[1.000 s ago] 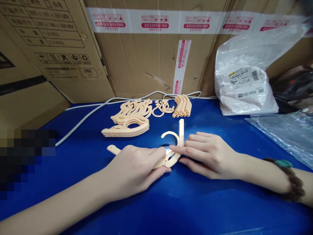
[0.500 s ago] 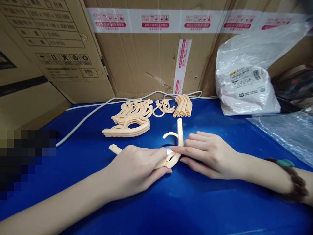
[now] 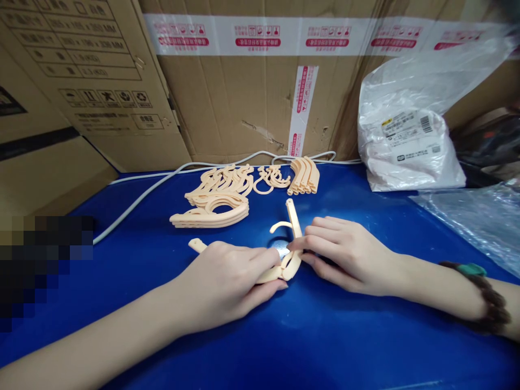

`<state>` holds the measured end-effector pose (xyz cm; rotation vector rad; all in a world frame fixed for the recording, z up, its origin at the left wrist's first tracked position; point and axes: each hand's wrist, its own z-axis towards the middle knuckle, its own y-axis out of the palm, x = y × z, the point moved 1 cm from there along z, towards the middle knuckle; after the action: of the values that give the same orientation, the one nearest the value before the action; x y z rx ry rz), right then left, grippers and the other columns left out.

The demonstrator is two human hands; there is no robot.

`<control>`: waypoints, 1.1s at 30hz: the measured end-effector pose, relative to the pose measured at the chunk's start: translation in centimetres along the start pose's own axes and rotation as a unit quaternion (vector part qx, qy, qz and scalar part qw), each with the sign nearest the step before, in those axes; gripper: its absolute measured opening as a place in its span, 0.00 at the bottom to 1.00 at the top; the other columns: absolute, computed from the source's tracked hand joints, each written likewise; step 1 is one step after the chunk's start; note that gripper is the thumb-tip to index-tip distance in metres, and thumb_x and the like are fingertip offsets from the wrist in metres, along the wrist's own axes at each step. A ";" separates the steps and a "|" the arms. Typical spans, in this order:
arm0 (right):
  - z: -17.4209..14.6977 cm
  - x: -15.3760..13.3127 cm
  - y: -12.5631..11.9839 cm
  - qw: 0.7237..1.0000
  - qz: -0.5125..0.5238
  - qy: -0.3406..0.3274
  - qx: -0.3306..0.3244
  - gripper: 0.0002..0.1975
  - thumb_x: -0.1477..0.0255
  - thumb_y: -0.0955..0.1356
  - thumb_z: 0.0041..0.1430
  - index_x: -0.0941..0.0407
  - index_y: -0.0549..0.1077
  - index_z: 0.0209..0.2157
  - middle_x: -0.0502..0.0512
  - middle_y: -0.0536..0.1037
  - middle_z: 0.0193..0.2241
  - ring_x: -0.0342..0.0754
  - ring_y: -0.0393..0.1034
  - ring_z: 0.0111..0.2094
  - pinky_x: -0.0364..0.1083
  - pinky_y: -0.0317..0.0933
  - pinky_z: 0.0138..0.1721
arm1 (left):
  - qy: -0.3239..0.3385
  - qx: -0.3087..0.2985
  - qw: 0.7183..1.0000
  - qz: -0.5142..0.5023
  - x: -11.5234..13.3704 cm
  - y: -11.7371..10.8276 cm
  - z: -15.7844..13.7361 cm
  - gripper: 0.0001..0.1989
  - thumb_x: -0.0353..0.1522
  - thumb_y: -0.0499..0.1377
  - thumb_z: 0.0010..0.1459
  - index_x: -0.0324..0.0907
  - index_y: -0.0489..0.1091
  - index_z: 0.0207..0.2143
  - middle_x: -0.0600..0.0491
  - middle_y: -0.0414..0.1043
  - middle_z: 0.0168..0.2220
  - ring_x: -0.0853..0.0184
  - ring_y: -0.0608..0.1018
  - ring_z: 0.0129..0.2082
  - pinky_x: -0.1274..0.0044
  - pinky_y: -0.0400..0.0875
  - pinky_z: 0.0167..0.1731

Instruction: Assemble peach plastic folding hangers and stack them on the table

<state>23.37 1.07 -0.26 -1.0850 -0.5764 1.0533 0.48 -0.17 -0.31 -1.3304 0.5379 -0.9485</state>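
A cream plastic folding clothes hanger is between my two hands, just above or on the blue surface. My left hand is closed around its left arm, whose end sticks out behind the knuckles. My right hand pinches the other arm near the joint, index finger on the inner side and thumb outside. That arm points away from me and leans a little left. The hook curves out to the left beside it. Fingers hide part of the joint.
Behind the hands lie stacked hanger arms, a pile of hooks and curved pieces. A white cable runs along the back by cardboard boxes. A plastic bag and clear film are at right.
The hanger's right arm has tilted left, towards the hook. Its left end has shifted slightly right. My right hand has moved a little with the arm and now grips it more closely.
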 end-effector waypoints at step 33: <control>0.0 1.9 0.3 0.980 0.040 0.193 0.036 0.09 0.83 0.60 0.59 0.56 0.68 0.32 0.57 0.72 0.38 0.50 0.61 0.37 0.51 0.58 0.39 | -0.044 0.050 0.998 -0.013 -0.8 -0.2 0.4 0.07 0.35 0.53 0.65 0.43 0.63 0.33 0.59 0.70 0.28 0.72 0.71 0.24 0.79 0.55 0.22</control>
<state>24.06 2.76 -0.75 -1.2171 -0.1843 0.8932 0.33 0.69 -0.13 -1.2856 0.4012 -0.9209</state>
